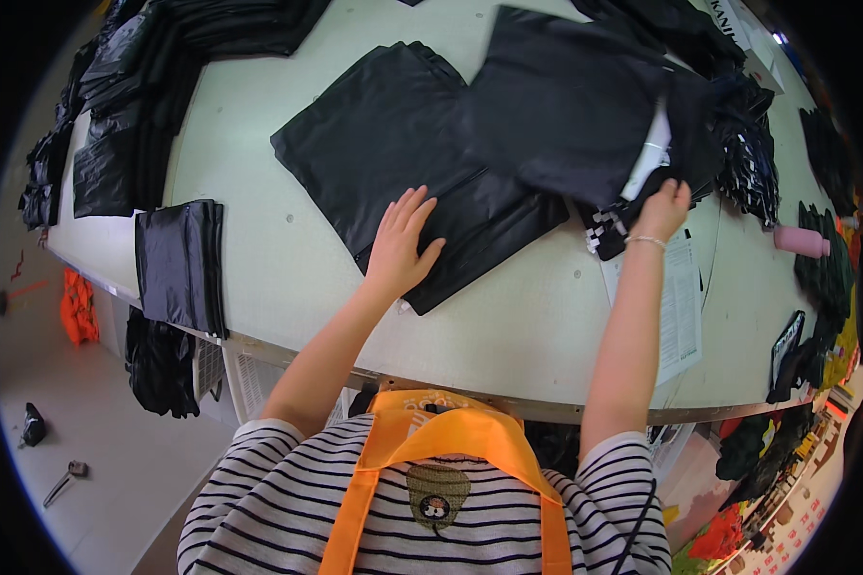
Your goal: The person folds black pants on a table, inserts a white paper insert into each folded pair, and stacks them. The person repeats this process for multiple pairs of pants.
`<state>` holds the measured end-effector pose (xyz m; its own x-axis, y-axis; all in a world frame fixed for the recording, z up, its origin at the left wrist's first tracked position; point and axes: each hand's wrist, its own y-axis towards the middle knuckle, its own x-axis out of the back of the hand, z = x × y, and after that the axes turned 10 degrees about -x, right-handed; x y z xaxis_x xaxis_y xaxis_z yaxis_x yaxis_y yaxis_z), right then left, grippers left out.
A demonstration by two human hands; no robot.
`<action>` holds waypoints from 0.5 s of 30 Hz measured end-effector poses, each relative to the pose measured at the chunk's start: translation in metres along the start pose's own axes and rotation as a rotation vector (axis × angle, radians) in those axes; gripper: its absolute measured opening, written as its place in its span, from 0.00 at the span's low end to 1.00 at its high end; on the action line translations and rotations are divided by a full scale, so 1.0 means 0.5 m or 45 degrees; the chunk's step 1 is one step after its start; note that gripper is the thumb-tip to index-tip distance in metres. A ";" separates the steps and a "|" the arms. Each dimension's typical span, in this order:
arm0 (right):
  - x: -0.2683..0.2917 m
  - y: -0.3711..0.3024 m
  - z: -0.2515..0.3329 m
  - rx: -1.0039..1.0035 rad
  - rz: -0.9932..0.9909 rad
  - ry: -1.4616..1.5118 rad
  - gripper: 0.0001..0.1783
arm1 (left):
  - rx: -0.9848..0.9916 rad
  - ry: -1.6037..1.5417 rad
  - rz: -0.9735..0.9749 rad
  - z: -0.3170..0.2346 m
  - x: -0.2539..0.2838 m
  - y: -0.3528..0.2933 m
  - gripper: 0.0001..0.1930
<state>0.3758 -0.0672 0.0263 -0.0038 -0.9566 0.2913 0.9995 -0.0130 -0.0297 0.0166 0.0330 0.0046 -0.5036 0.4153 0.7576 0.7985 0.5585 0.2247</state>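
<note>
My left hand [405, 241] lies flat, fingers apart, on a folded black garment [379, 144] in the middle of the table. Pinched at its near right corner, another black garment [561, 110] is lifted by my right hand [664, 206]. This one is slightly blurred and covers part of the first. A white tag [654, 149] shows on it close to my right fingers. Beneath it, black pieces with small white labels [604, 230] stick out. Part of a printed paper sheet [679, 307] lies under my right forearm.
Tall stacks of folded black garments [125, 134] stand on the table's left, with a smaller stack of black bagged garments [177, 264] at its front left edge. To the right are a pile of dark garments [746, 144] and a pink bottle [802, 241]. The pale table [489, 355] curves in front of me.
</note>
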 end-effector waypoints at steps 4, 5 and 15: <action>0.028 0.115 -0.039 -0.169 -0.038 0.134 0.20 | -0.019 0.127 0.241 -0.001 -0.015 0.044 0.35; 0.042 0.139 -0.063 -0.149 -0.037 0.088 0.21 | -0.031 0.159 0.282 -0.002 -0.027 0.047 0.35; 0.614 0.089 -0.333 -0.115 -0.375 -1.507 0.34 | 0.003 0.159 0.333 -0.001 -0.048 0.022 0.33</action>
<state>0.4138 -0.4097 -0.0448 -0.1509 -0.0589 0.9868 0.9593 -0.2497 0.1318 0.0376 0.0287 -0.0109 -0.2360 0.4542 0.8591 0.8952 0.4455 0.0104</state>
